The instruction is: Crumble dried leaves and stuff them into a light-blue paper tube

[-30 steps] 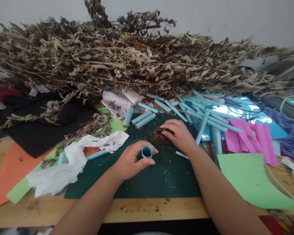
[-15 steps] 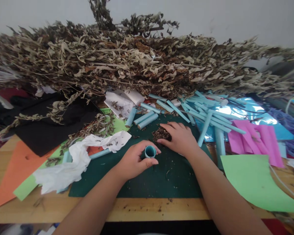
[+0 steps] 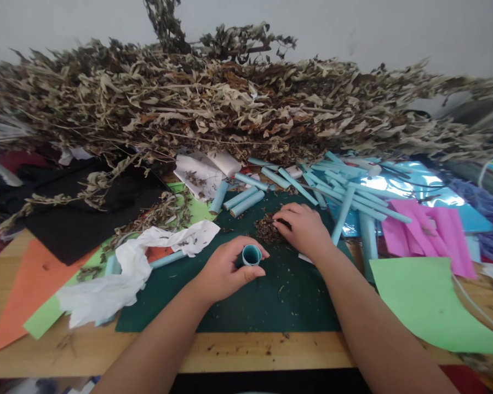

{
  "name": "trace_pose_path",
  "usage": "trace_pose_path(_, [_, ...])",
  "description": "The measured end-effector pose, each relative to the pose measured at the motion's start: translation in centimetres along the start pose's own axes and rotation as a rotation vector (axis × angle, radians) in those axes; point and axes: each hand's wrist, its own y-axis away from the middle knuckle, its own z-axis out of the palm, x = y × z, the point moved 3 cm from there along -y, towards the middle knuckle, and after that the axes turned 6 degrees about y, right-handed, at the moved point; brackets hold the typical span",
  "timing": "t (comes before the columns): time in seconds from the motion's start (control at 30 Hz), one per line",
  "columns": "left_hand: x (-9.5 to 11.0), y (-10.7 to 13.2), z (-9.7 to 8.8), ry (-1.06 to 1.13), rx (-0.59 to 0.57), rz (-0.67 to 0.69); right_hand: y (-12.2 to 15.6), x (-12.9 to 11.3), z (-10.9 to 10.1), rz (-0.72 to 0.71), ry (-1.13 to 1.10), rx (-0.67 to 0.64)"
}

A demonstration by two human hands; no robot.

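My left hand is closed round a blue paper tube, held upright with its open end facing up over the dark green cutting mat. To the right of the tube, my right hand has its thumb and fingers pinched together on some crushed dried leaves. A small heap of these crushed dried leaves lies on the mat beside the fingertips. Behind the heap several rolled blue paper tubes lie on the mat.
A long pile of dried leafy branches spans the back. More blue tubes are heaped at right, near pink paper and a green sheet. Crumpled white tissue, orange paper and black material lie at left.
My right hand's fingers have drawn together at the heap, from spread to pinched, taking up some crushed leaves. The left hand and its tube have stayed almost still.
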Motion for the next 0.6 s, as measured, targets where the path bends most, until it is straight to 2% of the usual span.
trace_pose_path(0.2, [0.1, 0.0, 0.0, -0.018, -0.001, 0.007, -0.1, -0.1, -0.2, 0.012, -0.033, 0.046])
trace_pose_path(0.43, [-0.2, 0.0, 0.0, 0.008, -0.007, 0.012, -0.2, 0.8, -0.4, 0.064, -0.172, 0.124])
trace_pose_path(0.6, [-0.2, 0.0, 0.0, 0.01, -0.011, 0.024, -0.2, 1.1, -0.6, 0.071, -0.158, 0.154])
